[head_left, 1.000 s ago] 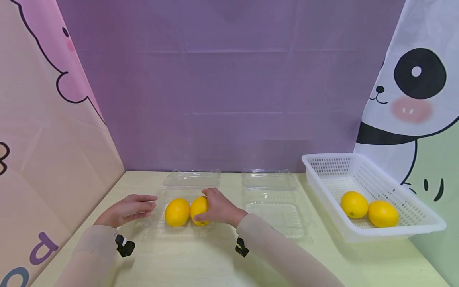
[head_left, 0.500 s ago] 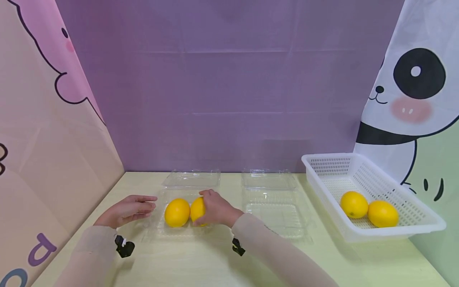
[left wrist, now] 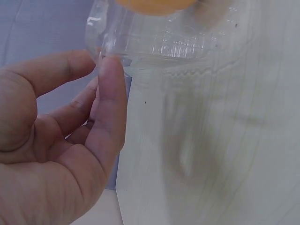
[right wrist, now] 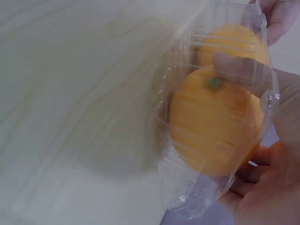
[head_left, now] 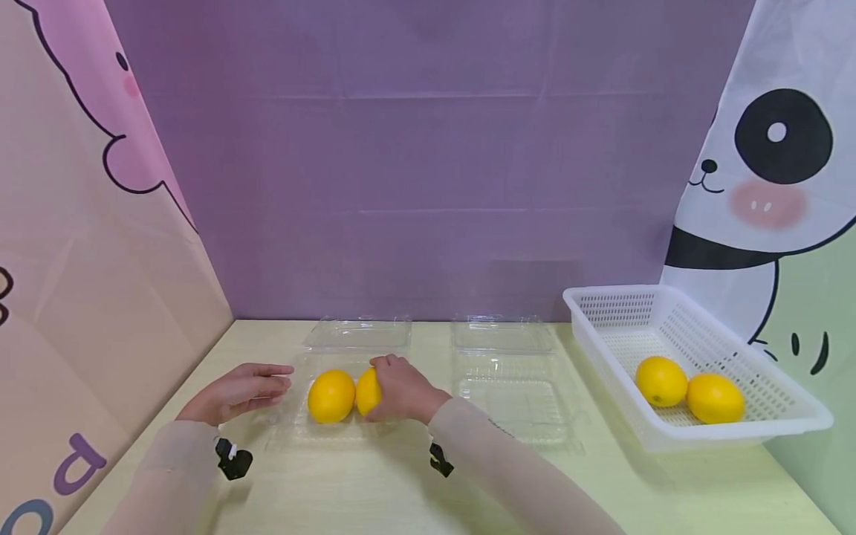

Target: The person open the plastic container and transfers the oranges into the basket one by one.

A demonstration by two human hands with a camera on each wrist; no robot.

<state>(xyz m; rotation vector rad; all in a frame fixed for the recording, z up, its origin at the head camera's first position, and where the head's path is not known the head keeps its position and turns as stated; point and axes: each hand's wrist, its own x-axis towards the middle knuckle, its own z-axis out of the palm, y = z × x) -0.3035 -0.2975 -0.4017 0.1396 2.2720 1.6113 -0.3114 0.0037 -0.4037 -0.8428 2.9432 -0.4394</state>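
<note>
In the head view my right hand (head_left: 404,390) holds an orange (head_left: 367,391) from its right side, thumb toward me and fingers at the far side. Through the clear plastic in the right wrist view, that orange (right wrist: 211,122) shows a green stem mark, with my thumb (right wrist: 234,68) across its upper side. A second orange (head_left: 331,396) sits close on its left in the same clear clamshell box (head_left: 321,432). My left hand (head_left: 244,390) stays at the box's left edge, fingers fairly straight and parted from the thumb. In the left wrist view its fingertips (left wrist: 111,61) overlap the rim.
A second clear clamshell box (head_left: 511,401) lies to the right with its lid (head_left: 501,336) folded back. Beyond it a white perforated basket (head_left: 742,357) holds two oranges (head_left: 714,398). A purple backdrop (head_left: 428,163) borders the pale table (head_left: 334,483) at the back.
My right hand has shifted slightly left, covering more of the orange it holds. My left hand and the other oranges stay where they were.
</note>
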